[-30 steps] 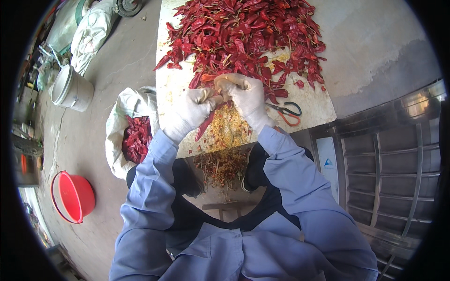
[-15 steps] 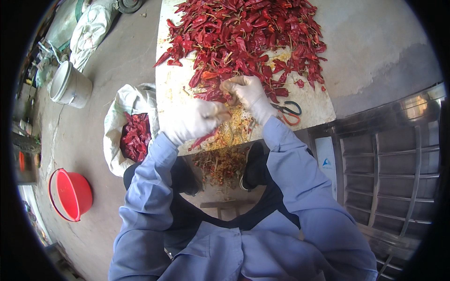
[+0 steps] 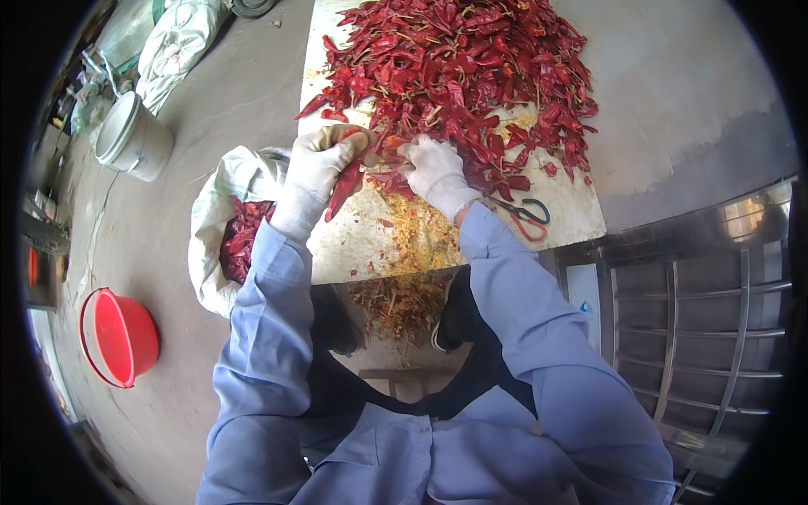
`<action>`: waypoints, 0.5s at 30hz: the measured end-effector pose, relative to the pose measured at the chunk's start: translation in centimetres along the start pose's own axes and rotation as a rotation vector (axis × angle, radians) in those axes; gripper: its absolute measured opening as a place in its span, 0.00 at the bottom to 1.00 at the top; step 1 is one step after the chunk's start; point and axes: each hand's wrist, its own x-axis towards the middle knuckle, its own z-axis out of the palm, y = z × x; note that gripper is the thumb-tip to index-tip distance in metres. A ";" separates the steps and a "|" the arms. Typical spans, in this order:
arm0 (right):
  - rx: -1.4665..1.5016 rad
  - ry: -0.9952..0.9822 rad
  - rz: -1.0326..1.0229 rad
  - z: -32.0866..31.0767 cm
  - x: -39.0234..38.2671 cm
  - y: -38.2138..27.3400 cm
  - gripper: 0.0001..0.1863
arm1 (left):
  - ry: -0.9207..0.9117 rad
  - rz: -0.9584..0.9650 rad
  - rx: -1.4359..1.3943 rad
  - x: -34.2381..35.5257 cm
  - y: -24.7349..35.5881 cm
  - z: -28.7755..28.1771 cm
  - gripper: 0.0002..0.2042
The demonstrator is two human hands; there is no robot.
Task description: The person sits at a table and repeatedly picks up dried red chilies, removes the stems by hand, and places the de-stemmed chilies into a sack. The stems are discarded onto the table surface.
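Observation:
My left hand (image 3: 326,160), in a white glove with a stained thumb and fingertips, is closed around a dried red chili pepper (image 3: 343,190) that hangs down below the fingers. To its right, at the near edge of a large heap of dried red chili peppers (image 3: 471,67), is my right hand (image 3: 431,168), gloved too. Its fingers are curled together, and what they pinch is hidden. Scissors (image 3: 528,217) with one dark and one orange handle loop lie right of that wrist on the pale board (image 3: 337,248). Yellow seeds (image 3: 421,227) are strewn below the hands.
Left of the board stands a white sack (image 3: 206,227) holding red chili peppers. Farther left are a red bucket (image 3: 126,337) and a white bucket (image 3: 139,143). Seeds and stems (image 3: 400,307) litter the floor between my feet. A metal-barred frame (image 3: 699,332) stands at the right.
My left hand has moved up and away from me, now with a chili pepper hanging from it. My right hand has shifted slightly nearer, its fingers still bent. The view has shifted a little.

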 end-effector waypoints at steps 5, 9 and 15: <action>0.227 0.157 0.008 0.2 0.5 0.4 0.12 | 0.040 -0.019 0.087 0.4 -0.6 -0.8 0.09; 0.756 0.309 0.004 -0.9 -0.2 0.2 0.07 | 0.108 0.094 0.345 1.6 -2.6 -0.4 0.09; 1.445 0.207 0.159 -2.3 -1.7 -1.6 0.08 | -0.004 0.125 0.459 1.2 -3.5 1.6 0.14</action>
